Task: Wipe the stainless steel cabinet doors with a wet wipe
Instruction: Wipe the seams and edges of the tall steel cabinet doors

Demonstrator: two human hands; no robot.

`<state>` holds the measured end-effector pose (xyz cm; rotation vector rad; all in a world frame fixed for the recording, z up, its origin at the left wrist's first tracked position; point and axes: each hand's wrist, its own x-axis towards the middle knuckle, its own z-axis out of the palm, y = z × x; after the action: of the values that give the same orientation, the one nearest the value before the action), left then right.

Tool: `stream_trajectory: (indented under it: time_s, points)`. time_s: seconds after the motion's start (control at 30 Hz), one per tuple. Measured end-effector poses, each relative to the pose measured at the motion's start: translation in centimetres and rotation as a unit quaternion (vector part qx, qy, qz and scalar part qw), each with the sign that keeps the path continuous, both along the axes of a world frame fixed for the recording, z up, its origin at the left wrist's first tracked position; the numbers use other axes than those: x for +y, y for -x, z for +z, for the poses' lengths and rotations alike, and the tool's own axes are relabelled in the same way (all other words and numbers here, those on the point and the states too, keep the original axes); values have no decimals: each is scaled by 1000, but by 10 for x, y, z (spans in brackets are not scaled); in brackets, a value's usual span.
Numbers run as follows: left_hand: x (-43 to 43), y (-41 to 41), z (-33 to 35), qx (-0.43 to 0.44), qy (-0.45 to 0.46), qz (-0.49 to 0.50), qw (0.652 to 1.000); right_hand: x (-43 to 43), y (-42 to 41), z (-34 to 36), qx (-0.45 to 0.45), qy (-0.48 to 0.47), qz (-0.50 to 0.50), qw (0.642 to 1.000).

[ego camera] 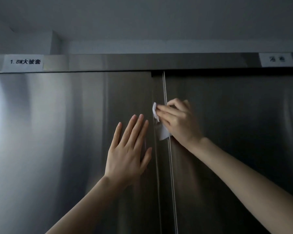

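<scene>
**At the seam of two steel doors, one wipe at work**

On the far left of the top rail (159, 62), a paper label (24, 61) marks the cabinet. Below it, the left door (57, 132) catches a pale glare. The left hand (128, 152) lies flat on this door near its inner edge, fingers straight and slightly spread, holding nothing. It is probably there to steady the panel against the rubbing.

Just to its right, the wet wipe (163, 133) sits across the vertical seam. It is pinned there by the right hand (179, 122), whose fingers stretch nearly straight over it and press rather than grip. A loose corner hangs below the palm. The seam seems to be the strip being cleaned.

The right door (243, 115) is darker, and a second label (276, 59) is stuck above it.

In all there are two doors, two hands, two labels and one wipe.
</scene>
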<state>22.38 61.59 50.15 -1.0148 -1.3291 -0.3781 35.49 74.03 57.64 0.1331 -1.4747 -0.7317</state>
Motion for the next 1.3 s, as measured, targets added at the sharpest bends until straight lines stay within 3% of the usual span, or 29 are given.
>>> stream_trajectory:
  time_s: [0.17,0.23,0.33,0.43,0.53,0.8,0.97,1.07,1.2,1.3]
  points:
    - [0,0,0,-2,-3,1,1000,-5,2,81,-17,109,-73,991]
    - [1,1,0,-7,3,4,1000,0,6,97,-9,128,-56,990]
    - [1,2,0,-16,7,11,1000,-6,12,80,22,135,-9,991]
    - [0,1,0,-17,7,11,1000,-2,8,26,52,68,46,995]
    - [0,2,-2,-12,3,5,1000,2,5,-15,42,24,30,998]
    - [2,3,-1,-10,-1,7,1000,0,13,85,3,154,-34,987]
    - [0,1,0,-10,-7,-1,1000,-6,9,35,61,69,34,995]
    - [-1,1,-2,-13,0,-8,1000,4,6,19,57,13,17,998]
    - [0,3,-1,-16,5,-8,1000,-5,9,58,62,57,49,995]
    - [0,3,0,-17,6,-13,1000,-7,14,46,77,92,82,989]
